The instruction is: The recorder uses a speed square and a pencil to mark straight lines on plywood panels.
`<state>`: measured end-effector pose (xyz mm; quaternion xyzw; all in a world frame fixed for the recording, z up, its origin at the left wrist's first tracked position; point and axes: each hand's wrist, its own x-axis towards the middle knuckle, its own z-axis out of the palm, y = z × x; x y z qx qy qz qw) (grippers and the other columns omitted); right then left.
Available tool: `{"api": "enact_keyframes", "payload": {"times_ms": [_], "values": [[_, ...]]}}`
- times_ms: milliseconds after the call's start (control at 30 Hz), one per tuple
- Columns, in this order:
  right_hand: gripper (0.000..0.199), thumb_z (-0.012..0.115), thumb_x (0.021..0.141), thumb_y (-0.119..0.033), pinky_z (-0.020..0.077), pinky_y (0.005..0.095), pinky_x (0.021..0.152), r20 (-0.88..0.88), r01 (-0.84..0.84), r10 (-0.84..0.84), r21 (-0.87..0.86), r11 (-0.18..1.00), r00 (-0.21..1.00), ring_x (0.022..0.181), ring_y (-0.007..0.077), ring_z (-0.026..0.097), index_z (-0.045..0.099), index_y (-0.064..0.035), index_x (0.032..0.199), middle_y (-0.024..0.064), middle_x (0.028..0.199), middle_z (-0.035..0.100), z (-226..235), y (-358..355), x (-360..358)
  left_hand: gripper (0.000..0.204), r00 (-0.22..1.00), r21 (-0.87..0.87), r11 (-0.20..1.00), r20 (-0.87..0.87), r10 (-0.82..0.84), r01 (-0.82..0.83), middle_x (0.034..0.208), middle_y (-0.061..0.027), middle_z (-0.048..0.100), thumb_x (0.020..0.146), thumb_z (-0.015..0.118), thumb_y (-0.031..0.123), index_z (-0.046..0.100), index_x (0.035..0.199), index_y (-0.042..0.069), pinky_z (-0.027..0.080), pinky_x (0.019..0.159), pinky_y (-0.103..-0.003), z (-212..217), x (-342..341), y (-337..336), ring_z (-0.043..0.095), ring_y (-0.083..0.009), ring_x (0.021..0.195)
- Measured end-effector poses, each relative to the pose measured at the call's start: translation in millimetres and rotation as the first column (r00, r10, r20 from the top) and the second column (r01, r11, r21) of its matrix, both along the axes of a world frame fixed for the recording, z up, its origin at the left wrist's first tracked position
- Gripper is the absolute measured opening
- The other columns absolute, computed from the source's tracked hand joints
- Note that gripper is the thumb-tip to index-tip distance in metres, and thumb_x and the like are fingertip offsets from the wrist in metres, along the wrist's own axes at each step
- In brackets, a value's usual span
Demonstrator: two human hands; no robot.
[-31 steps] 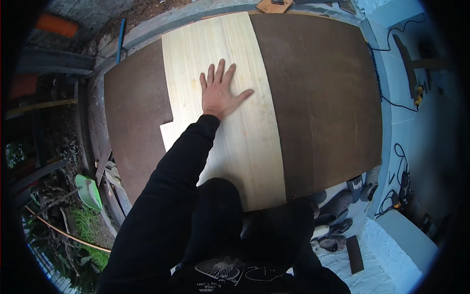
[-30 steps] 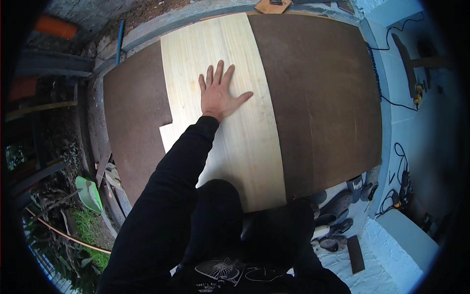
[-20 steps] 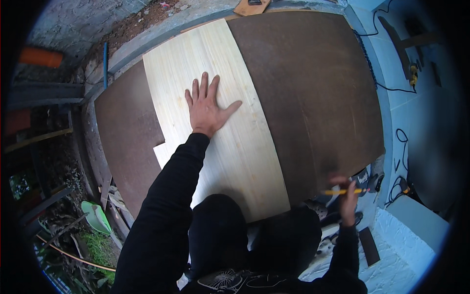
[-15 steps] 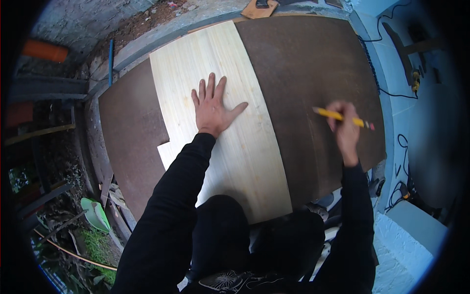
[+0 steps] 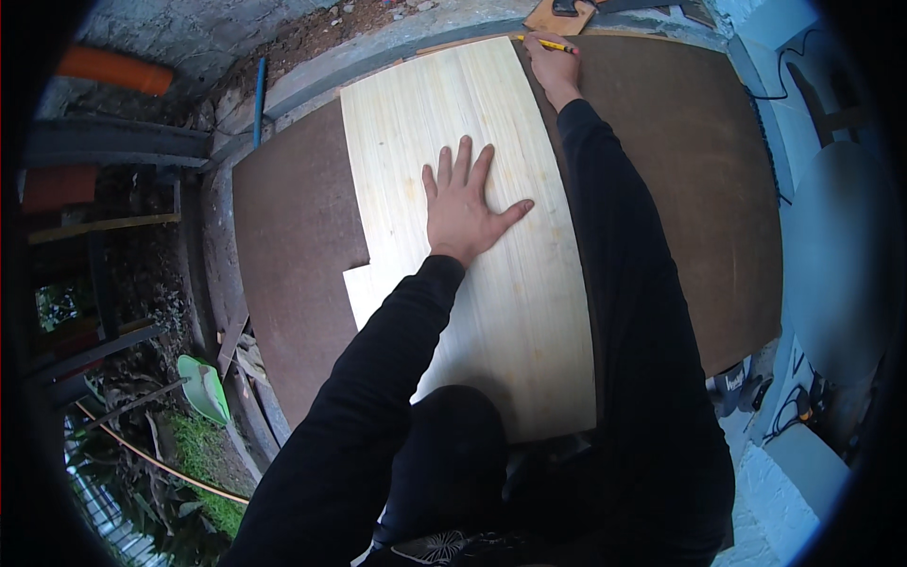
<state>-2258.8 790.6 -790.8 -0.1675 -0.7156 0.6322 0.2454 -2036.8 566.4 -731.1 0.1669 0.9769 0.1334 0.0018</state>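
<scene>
1. Right grip [image 5: 555, 68]: fingers pinched around a yellow pencil [image 5: 557, 46], at the far side of the brown board [image 5: 680, 189] that serves as my tabletop. The pencil tip points left, just beside the far right corner of the pale wooden panel [image 5: 510, 331]. Whether the tip touches either surface, I cannot tell.

2. Left grip [image 5: 466, 219]: palm down, fingers spread and thumb out to the right, resting on the pale wooden panel. Nothing is grasped here.

3. Panel position: flat on the brown board, running from near to far, with bare board to its left and right. The left edge steps outward, so the near part is wider.

4. Completed, judged from the present layout: panel laid down, left grip placed upon it, pencil brought to the far right corner.

5. Outstanding, judged likewise: no pencil line can be made out along the panel's right edge, part of which lies beside my right sleeve [image 5: 633, 255]. A faint mark would be too small to see from this view.

6. Adjacent equipment: what looks like a handsaw with a wooden handle [image 5: 545, 18] lies beyond the board's far edge.

7. Markings: pale lettering shows on a dark item [image 5: 730, 380] at near right, apparently footwear, too small to read reliably. White line print [image 5: 439, 547] decorates my top. I can make out no label on the panel.
</scene>
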Motion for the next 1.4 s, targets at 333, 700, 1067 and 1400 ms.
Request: {"api": "enact_keyframes", "payload": {"times_ms": [333,700,1067,1400], "values": [[0.026,0.074,0.085,-0.031,0.0550,0.0400,0.093,0.213,-0.025,-0.038,0.283,0.959,0.976,0.101,0.0319,0.071,0.078,-0.0132,0.102,0.0131,0.101,0.076,36,-37,11,0.103,1.000,-0.023,0.999,0.005,0.023,-0.023,0.164,-0.0160,0.029,0.077,0.054,0.084,0.039,0.155,0.018,0.008,0.124,-0.060,-6,0,-14,0.020,-0.0409,0.153],[0.026,0.075,0.084,-0.033,0.0553,0.0364,0.091,0.236,-0.014,-0.083,0.382,0.924,0.968,0.096,0.0268,0.073,0.080,-0.0122,0.099,0.0113,0.099,0.077,37,-11,17,0.103,1.000,0.029,1.000,0.002,-0.003,0.003,0.163,-0.0166,0.030,0.077,0.057,0.082,0.041,0.154,0.016,0.009,0.124,-0.060,-1,0,0,0.020,-0.0408,0.153],[0.019,0.074,0.082,-0.024,0.0571,0.0343,0.086,0.226,-0.199,0.111,0.415,0.888,0.968,0.092,0.0280,0.074,0.079,-0.0068,0.088,0.0125,0.093,0.077,50,5,122,0.102,1.000,0.035,0.999,-0.005,-0.005,0.005,0.163,-0.0179,0.029,0.078,0.059,0.080,0.041,0.154,0.015,0.010,0.124,-0.059,-2,6,-3,0.020,-0.0418,0.153],[0.013,0.069,0.086,-0.012,0.0568,0.0303,0.070,0.271,-0.303,0.209,0.372,0.877,0.940,0.076,0.0243,0.075,0.077,-0.0023,0.090,0.0153,0.085,0.076,84,5,343,0.101,0.983,0.005,0.998,-0.171,-0.061,0.063,0.162,-0.0179,0.033,0.080,0.058,0.082,0.042,0.154,0.013,0.016,0.123,-0.060,-14,-2,-2,0.025,-0.0409,0.151]]}}
